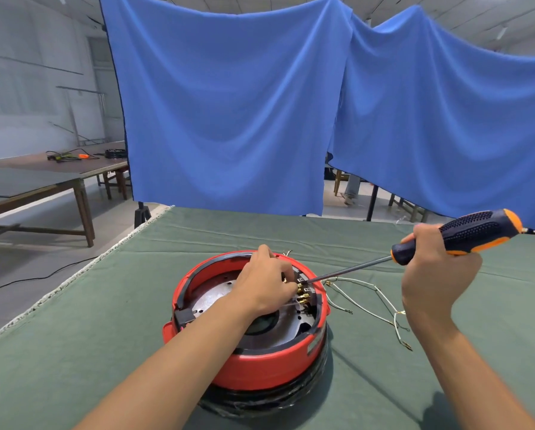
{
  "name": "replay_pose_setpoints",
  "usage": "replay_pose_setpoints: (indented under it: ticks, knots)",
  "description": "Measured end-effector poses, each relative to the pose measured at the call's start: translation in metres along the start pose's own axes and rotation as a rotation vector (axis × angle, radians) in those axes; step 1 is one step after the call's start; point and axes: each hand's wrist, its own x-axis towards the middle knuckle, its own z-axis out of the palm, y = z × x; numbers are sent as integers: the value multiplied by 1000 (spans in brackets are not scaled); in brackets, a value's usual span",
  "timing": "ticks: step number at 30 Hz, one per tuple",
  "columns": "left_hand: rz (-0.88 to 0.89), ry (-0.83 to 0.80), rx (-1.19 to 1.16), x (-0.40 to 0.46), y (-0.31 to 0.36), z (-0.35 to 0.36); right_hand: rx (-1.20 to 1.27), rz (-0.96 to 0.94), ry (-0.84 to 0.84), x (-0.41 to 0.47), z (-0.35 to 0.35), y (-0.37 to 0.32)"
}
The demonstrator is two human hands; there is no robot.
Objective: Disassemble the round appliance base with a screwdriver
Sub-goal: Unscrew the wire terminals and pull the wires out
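Head view looks down on a green cloth-covered table [111, 352], with a blue fabric backdrop [229, 113] hanging at twelve o'clock. At six o'clock on the cloth sits the round red plastic appliance base [260, 364], upturned and open, showing a grey metal plate inside and a black band under its rim. It looks rigid and fairly heavy, likely steady under a pressing palm; the smooth red wall seems the safest hold, since the brass terminals [303, 294] at its three o'clock edge look thin and easy to bend. The left hand [264, 282] reaches into the base, fingers curled down at those terminals; whether they pinch one I cannot tell. The right hand [436, 271], at three o'clock, is wrapped around the black-and-orange-handled screwdriver [464, 235], whose slim steel shaft slants down to the terminal block. Loose white wires [371, 301] with small metal ends trail over the cloth just right of the base.
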Motion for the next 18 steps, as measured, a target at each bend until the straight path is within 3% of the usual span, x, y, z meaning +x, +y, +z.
replay_pose_setpoints:
  ticks: [12, 18]
  knots:
    - [-23, 143, 160, -9, 9, 1, -74, 24, -52, -16, 22, 5]
    - [-181, 77, 203, -4, 13, -1, -74, 2, -72, -18, 37, 11]
